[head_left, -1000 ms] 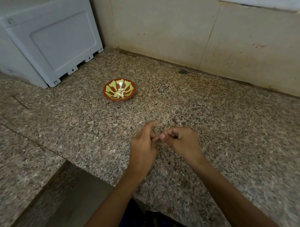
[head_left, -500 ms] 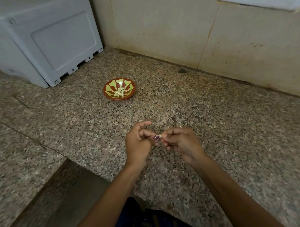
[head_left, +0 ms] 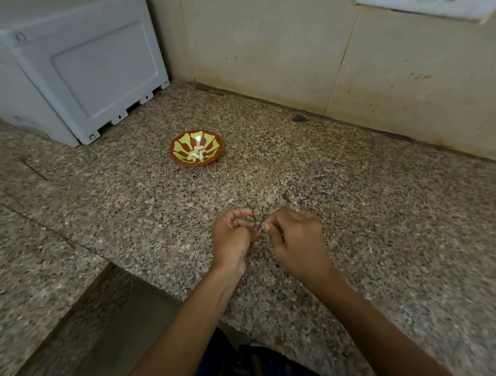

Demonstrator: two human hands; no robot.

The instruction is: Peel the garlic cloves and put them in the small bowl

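Both hands meet above the desk (head_left: pixel 353 191). The right hand (head_left: pixel 295 240) pinches a small clove (head_left: pixel 266 226); its axis is unclear. The left hand (head_left: pixel 231 238) has curled fingers beside it, grip unclear. The bowl (head_left: pixel 180 157) stands well apart.

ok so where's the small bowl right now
In the head view the small bowl sits on the granite counter, up and left of both hands, just right of the grey appliance, with peeled garlic cloves inside.
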